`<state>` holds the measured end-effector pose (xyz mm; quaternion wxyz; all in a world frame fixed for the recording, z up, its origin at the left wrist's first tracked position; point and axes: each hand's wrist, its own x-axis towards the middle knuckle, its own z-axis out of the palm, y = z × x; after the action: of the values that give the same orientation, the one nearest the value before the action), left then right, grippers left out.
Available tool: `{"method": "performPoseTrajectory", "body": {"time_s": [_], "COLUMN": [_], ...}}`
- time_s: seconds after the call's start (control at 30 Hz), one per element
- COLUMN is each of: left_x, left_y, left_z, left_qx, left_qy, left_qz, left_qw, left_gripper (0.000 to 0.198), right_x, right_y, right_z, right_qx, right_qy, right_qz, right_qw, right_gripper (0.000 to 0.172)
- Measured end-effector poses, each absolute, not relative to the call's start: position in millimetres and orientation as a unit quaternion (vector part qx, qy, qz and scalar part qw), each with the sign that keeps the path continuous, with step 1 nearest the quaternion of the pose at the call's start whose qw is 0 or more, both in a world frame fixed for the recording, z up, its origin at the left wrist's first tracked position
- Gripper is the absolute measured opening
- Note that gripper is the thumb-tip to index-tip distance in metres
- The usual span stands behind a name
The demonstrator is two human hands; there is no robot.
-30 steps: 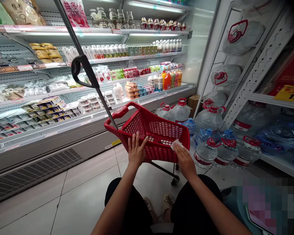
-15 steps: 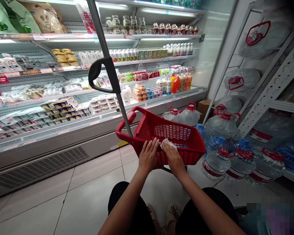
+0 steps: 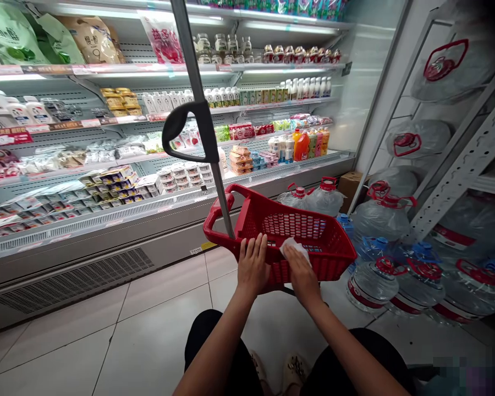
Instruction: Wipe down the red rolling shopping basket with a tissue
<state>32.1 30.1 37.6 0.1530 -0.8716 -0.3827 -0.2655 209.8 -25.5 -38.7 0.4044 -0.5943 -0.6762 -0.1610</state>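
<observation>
Head view takes in, from the biggest thing down: the long open refrigerated display case [image 3: 107, 220] of grey metal, its lit shelves full of packaged dairy and bottles, running from 9 o'clock to 1 o'clock. At 3 o'clock lie clear plastic water jugs with red caps [image 3: 373, 280], stacked on the white tiled floor [image 3: 107, 341] beside a white metal rack. Near the centre stands the red plastic mesh shopping basket [image 3: 330, 258] on wheels, its grey pull handle [image 3: 202, 132] rising toward 12 o'clock.

The left hand [image 3: 253, 267] lies flat on the basket's near wall, fingers spread and open, steadying it without closing round anything. The right hand [image 3: 301, 275] presses a small white wipe [image 3: 295, 248] against the near rim, fingers curled loosely over the cloth. Compared with a second ago, the wipe sat at the rim's right corner; it has moved left along the rim, close to the left hand, so the near edge looks like the part being cleaned.
</observation>
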Motion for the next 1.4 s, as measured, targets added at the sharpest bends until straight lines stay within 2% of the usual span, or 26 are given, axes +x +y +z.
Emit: {"method": "performPoseTrajectory", "body": {"time_s": [0.2,0.43,0.63,0.8,0.97,1.2,1.4], "left_x": [27.4,19.3,23.1,33.2,21.2,-23.7,-16.7], "left_y": [23.7,17.8,17.7,11.8,6.3,19.1,17.8], "left_z": [44.3,49.1,39.9,39.0,48.6,74.0,88.7], "left_qx": [-0.873,-0.879,-0.885,-0.881,-0.884,-0.87,-0.902], "left_qy": [-0.365,-0.355,-0.346,-0.348,-0.332,-0.355,-0.317], "left_qz": [-0.263,-0.254,-0.247,-0.271,-0.265,-0.287,-0.272], "left_qw": [0.189,0.193,0.191,0.171,0.197,0.189,0.112], "left_gripper": [0.087,0.091,0.077,0.08,0.078,0.077,0.08], "right_x": [170.2,259.3,313.4,240.5,167.2,210.9,186.5], "right_y": [-6.4,-44.6,-51.6,-19.5,-0.1,-19.1,-12.1], "right_z": [-18.4,-50.2,-62.2,-39.2,-16.8,-19.3,-12.9], "right_qx": [-0.526,-0.59,-0.664,-0.619,-0.534,-0.555,-0.558], "right_qy": [-0.721,-0.692,-0.619,-0.651,-0.7,-0.719,-0.708], "right_qz": [-0.122,-0.14,-0.165,-0.14,-0.107,-0.088,-0.093], "right_qw": [0.435,0.392,0.386,0.416,0.462,0.408,0.422], "right_gripper": [0.074,0.082,0.069,0.064,0.07,0.084,0.077]}}
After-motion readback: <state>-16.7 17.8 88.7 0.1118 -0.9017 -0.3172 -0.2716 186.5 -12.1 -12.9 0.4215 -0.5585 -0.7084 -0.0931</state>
